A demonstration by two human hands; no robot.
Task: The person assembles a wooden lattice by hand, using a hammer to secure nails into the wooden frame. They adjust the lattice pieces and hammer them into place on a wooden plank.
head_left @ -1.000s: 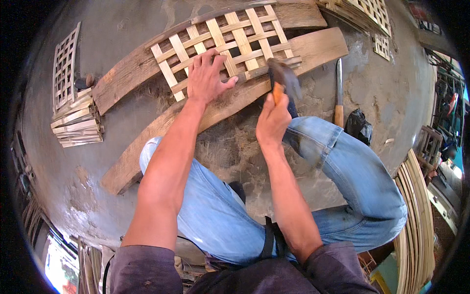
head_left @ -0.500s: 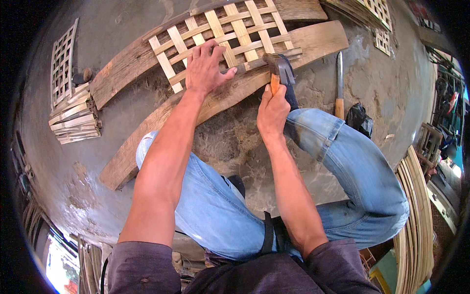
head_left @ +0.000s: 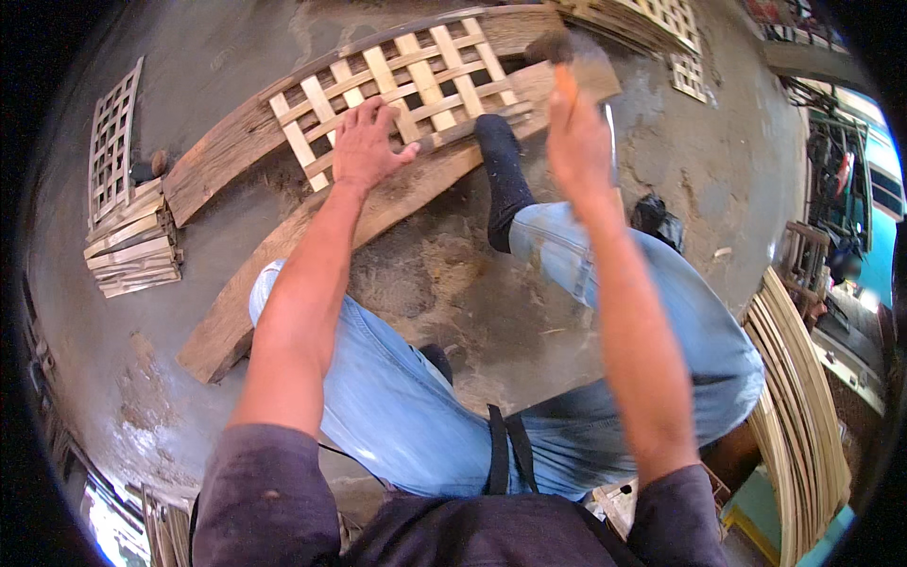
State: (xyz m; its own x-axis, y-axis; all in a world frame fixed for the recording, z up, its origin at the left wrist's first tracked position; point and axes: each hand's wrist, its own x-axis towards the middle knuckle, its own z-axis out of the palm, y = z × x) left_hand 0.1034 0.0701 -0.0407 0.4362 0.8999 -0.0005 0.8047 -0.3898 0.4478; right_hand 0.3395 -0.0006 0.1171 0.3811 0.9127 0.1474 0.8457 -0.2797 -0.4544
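Note:
A woven lattice panel (head_left: 381, 80) of pale, flat strips, bamboo by its look, lies across two curved wooden beams. My left hand (head_left: 367, 146) rests on its near edge, fingers spread and thumb pointing right. In my raised right hand (head_left: 579, 151), blurred by motion, is a hammer (head_left: 565, 83) gripped by its orange handle. The hammer's dark head, also smeared, is up beyond the panel's right end, apart from it. The near beam (head_left: 416, 186) runs under the panel's front edge. My foot in a dark sock (head_left: 503, 175) is against the near beam, by the panel's right corner.
Left on the floor are a grey lattice panel (head_left: 115, 142) and a pile of flat strips (head_left: 137, 250). More lattice panels (head_left: 652, 24) are stacked at the far right. A black plastic bag (head_left: 658, 222) lies near my right knee. Long bent strips (head_left: 798, 416) stand at the right.
My right hand has lifted the hammer up and to the right, off the panel's near right corner. The left hand keeps its place on the panel. The whole view has shifted slightly.

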